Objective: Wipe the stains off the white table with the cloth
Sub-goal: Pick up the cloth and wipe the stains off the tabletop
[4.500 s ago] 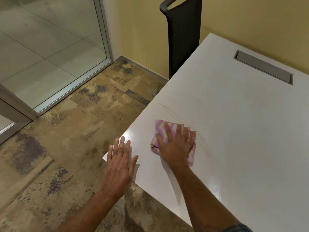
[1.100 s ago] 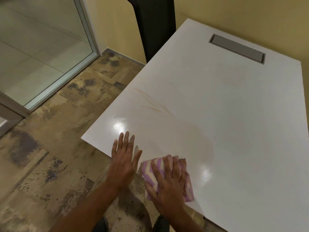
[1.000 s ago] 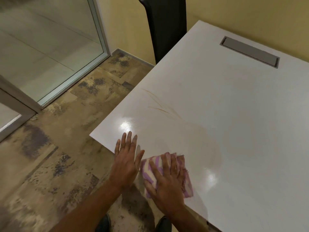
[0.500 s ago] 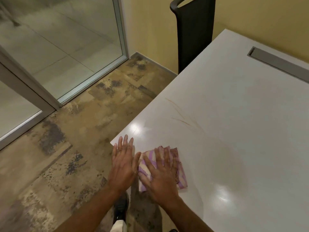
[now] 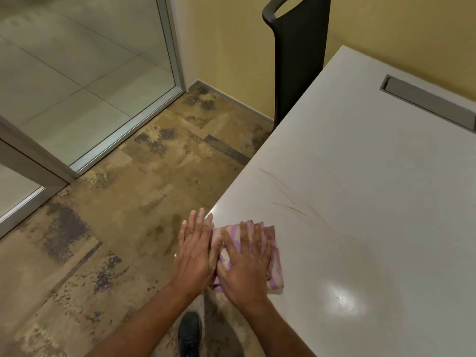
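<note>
The white table (image 5: 373,202) fills the right side of the head view. A folded pink-and-white striped cloth (image 5: 275,264) lies at the table's near left corner. My right hand (image 5: 244,266) presses flat on the cloth with fingers spread. My left hand (image 5: 194,251) lies flat beside it at the corner's edge, fingers straight, touching the cloth's left side. Thin brown streak stains (image 5: 288,199) mark the table just beyond the cloth.
A black chair (image 5: 298,47) stands against the yellow wall at the table's far left side. A grey cable hatch (image 5: 427,101) is set in the table top. A glass door with a metal frame (image 5: 170,47) stands at left. My black shoe (image 5: 189,333) shows on the mottled floor.
Since 4.5 s ago my right hand dragged the cloth from the table's middle back to the near left corner, next to my left hand. The brown streaks are still there.
</note>
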The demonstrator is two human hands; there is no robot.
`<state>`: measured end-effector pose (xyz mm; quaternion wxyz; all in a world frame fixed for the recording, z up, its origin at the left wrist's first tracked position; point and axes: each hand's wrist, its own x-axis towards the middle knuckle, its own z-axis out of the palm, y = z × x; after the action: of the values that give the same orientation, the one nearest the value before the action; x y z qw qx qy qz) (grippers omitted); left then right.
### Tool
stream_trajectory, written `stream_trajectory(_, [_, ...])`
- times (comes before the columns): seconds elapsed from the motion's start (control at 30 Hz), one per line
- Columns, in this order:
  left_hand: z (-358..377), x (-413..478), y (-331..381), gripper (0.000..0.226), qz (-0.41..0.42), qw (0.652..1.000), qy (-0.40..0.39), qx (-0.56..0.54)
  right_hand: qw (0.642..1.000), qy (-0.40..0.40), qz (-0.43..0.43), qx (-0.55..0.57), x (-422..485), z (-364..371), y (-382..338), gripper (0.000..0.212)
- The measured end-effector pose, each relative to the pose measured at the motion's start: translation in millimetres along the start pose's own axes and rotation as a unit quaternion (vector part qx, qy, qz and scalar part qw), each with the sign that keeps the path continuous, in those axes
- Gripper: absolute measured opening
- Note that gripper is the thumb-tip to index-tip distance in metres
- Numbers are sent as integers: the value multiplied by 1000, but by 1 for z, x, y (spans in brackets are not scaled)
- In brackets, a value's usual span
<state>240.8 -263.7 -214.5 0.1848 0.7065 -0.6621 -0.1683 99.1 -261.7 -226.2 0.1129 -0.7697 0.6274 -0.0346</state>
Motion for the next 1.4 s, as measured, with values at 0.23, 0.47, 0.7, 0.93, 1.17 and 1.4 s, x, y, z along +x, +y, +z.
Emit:
stream_trajectory(0.23, [6, 37, 0, 65, 9, 1000, 3, -26, 998, 37, 47, -9, 56, 2, -8, 68])
stream_trajectory(0.47, [7, 76, 4, 62, 9, 999, -5, -52, 994, 65, 90, -13, 124, -9, -3, 65])
stream_trajectory(0.7, [12, 104, 7, 60, 16, 999, -2, -45, 988, 75, 137, -1, 182, -18, 13, 66])
stream_trajectory(0.93, [24, 117, 16, 64, 43, 998, -28, -28, 983, 80, 167, -20, 211, -22, 34, 64])
stream_trajectory(1.17, [26, 125, 30, 62, 68, 997, -41, -20, 979, 82, 181, -40, 209, -35, 59, 58])
stream_trajectory(1.4, [34, 113, 51, 64, 79, 994, -69, 1, 959, 112, 257, -50, 168, -51, 113, 52])
